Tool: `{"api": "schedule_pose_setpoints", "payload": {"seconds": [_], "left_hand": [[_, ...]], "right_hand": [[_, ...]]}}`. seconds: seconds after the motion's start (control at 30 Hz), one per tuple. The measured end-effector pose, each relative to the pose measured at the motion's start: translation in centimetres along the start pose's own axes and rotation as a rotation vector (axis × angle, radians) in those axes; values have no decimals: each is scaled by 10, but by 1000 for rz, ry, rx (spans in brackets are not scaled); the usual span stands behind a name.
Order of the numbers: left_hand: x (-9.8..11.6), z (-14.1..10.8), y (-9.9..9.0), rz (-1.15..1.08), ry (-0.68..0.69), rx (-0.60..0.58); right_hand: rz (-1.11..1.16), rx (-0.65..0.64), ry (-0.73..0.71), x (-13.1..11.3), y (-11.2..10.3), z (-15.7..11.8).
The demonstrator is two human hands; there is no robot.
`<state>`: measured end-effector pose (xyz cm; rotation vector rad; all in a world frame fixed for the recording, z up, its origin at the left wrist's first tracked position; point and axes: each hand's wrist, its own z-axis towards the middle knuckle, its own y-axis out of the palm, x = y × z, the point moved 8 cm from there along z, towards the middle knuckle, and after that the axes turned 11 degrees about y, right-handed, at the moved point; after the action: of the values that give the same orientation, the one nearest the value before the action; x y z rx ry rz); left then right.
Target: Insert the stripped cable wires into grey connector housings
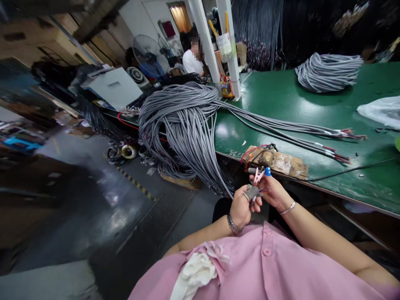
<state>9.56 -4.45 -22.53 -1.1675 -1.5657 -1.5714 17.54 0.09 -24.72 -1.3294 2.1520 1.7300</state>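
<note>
Both hands meet in front of the pink shirt, at the near edge of the green table. My left hand (242, 208), with grey wrapping on its thumb and a dark bracelet at the wrist, is closed around the end of a grey cable with thin coloured wires. My right hand (271, 191), with a blue finger cover and a silver bracelet, pinches at the same wires. A small pale pink clip-like object (258, 176) stands up between the fingers. Just beyond the hands lies a worn wooden block (281, 163) with red and black wires at its left end.
A big bundle of grey cables (187, 121) hangs over the edge of the green table (268, 100), some ends reaching right. Farther back are a coiled cable bundle (328, 71), a plastic bag (383, 111), white posts (229, 50) and a seated person (191, 61).
</note>
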Motion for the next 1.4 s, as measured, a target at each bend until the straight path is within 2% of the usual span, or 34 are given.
{"api": "schedule_pose_setpoints", "payload": {"seconds": [0.23,0.37,0.53,0.83,1.1,1.4], "left_hand": [[-4,-1,-3,-20,-28,24],[-4,-3,-1,-22,-29,26],[0,-4,0,-24,5,21],[-7,-2,-5,-6,-28,27],[3,-11,-4,76,19,-6],[8,-7,-6,37,65,96]], "right_hand": [[103,52,55,4,-3,5],[103,38,40,4,-2,5],[77,84,47,3,-3,3],[47,92,9,2,-2,2],[79,-7,64,-1,2,-7],[-101,100,-72,-11,-2,-14]]}}
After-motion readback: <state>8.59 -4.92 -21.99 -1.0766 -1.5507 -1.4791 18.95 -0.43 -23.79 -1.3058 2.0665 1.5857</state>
